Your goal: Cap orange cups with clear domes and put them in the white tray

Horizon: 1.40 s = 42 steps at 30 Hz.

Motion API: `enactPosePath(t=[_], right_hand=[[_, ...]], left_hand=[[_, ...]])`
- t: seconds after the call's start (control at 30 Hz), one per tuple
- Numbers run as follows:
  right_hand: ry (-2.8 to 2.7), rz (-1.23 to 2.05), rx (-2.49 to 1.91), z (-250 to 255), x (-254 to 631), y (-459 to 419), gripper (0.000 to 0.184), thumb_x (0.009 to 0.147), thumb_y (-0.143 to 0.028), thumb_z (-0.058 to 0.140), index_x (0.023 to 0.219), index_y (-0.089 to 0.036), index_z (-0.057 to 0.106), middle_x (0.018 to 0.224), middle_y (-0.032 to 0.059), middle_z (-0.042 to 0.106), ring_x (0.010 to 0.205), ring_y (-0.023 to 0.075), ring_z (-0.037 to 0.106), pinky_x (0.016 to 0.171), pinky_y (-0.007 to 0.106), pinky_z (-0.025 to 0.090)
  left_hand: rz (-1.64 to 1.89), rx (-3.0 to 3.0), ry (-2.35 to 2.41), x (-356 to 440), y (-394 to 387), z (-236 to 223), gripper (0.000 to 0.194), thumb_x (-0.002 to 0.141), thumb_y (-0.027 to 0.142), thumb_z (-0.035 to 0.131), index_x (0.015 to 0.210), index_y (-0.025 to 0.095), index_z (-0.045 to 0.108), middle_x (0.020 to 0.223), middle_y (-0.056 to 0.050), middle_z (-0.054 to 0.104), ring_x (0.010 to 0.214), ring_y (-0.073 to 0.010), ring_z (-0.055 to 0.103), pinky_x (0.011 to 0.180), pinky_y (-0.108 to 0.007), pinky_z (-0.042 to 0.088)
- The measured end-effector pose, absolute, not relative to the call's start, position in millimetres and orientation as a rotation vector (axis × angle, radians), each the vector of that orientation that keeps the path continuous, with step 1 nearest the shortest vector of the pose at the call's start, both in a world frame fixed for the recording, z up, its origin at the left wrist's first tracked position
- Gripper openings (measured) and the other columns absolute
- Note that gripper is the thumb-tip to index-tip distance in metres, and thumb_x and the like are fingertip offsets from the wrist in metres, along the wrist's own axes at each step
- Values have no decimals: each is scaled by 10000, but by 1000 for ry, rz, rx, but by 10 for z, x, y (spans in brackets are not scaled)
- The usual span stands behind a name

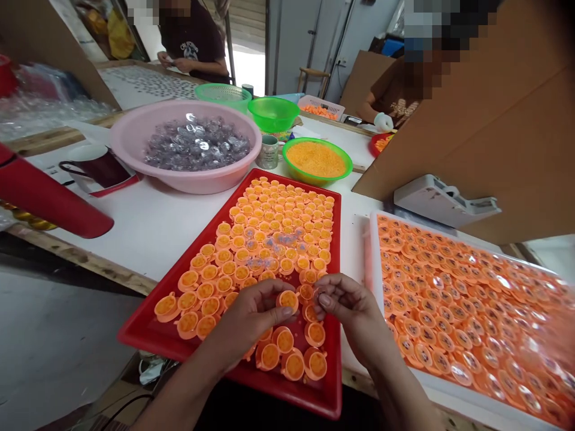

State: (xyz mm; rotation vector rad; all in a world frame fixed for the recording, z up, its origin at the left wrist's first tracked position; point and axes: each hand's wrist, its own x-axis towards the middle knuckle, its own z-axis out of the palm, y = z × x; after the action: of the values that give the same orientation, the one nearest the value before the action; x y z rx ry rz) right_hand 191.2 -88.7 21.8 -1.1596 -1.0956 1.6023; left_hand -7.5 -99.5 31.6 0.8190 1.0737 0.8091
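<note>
Over the red tray (188, 353), my left hand (256, 314) is closed with thumb and fingers around a small orange toy cup (288, 300) with yellow-orange filling. Just right of it, my right hand (345, 302) pinches a small clear plastic piece (319, 293), mostly covered by the fingertips. The two hands are close together but apart. Rows of similar orange toy cups (269, 357) on saucers fill much of the tray. Several clear lids with dark print (287, 239) lie on top of the cups in the middle.
A pink basin (135, 161) of clear lids stands behind left, beside a green bowl (317, 179) of orange granules. At right, a white tray (377, 263) holds lidded cups near a tape dispenser (444, 200). A red cylinder (58, 197) juts in left. Two people work beyond.
</note>
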Motion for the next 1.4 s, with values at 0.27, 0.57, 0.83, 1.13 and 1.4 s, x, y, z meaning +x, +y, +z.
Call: enactPosePath(t=[0.27, 0.57, 0.83, 1.13, 1.4], right_hand=[[-906, 1638, -1136, 150, 1984, -1055, 243, 763, -293, 796, 865, -202, 595, 719, 5, 686, 688, 158, 662, 581, 237, 522], [-824, 1619, -1152, 120, 1884, -1297, 224, 795, -338, 767, 862, -183, 620, 676, 5, 686, 616, 123, 645, 609, 227, 538], [-915, 1307, -1374, 122, 1779, -1349, 211, 773, -331, 760, 846, -188, 624, 661, -14, 660, 551, 121, 614, 535, 220, 527], [-1249, 893, -1390, 141, 1735, -1469, 42, 886, -228, 626, 851, -208, 619, 628, -32, 661, 515, 116, 651, 495, 188, 538], [-1454, 399, -1324, 320, 1749, -1505, 144, 820, -57, 645, 825, -201, 642, 746, -8, 705, 616, 113, 694, 560, 156, 558]], left_hand=[[787, 862, 1162, 32, -1017, 344, 371, 797, 271, 725, 1166, 255, 685, 1173, -39, 686, 1115, -233, 598, 876, -303, 523], [858, 685, 1029, 241, -1079, 360, 294, 853, 363, 662, 1069, 180, 743, 1125, -75, 709, 1032, -245, 644, 978, -414, 509], [927, 991, 1127, 384, -1216, 330, 283, 832, 268, 685, 1103, 207, 738, 942, -38, 763, 847, -189, 700, 816, -280, 574], [1108, 916, 996, 386, -1270, 288, 250, 828, 185, 700, 1045, 305, 737, 903, 25, 763, 807, -130, 712, 732, -168, 578], [1054, 760, 859, 394, -1302, 294, 232, 831, 176, 721, 1040, 275, 709, 980, 10, 751, 898, -138, 699, 778, -169, 561]])
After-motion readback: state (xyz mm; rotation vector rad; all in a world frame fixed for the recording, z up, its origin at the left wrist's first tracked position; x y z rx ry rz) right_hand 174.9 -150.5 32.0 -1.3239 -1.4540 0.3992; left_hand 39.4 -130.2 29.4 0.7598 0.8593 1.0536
